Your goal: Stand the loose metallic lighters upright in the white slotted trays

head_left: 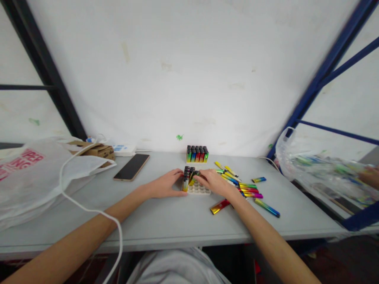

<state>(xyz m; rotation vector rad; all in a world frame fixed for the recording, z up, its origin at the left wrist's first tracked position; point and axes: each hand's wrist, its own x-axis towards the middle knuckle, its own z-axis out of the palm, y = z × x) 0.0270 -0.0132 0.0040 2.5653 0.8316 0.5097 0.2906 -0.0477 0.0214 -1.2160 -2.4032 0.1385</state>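
A white lighter tray (199, 190) with rows of round holes lies on the table in front of me. Several upright lighters (185, 182) with black tops fill its left side. My left hand (167, 184) grips the tray's left end, thumb at the front corner and fingers towards the back. From the right, my right hand (213, 181) reaches over the tray, its fingers closed on a yellowish lighter (192, 182) that is tilted above the holes. The fingers partly hide this lighter. Loose colourful lighters (250, 191) lie scattered beside my right hand and forearm.
Behind the tray, a full block of lighters (197, 154) stands near the wall. A phone (132, 167) lies to the left, with a cardboard box (99, 152) and white plastic bag (38, 169) beyond. A white cable (89, 208) crosses my left forearm. Blue frame posts (310, 90) rise at right.
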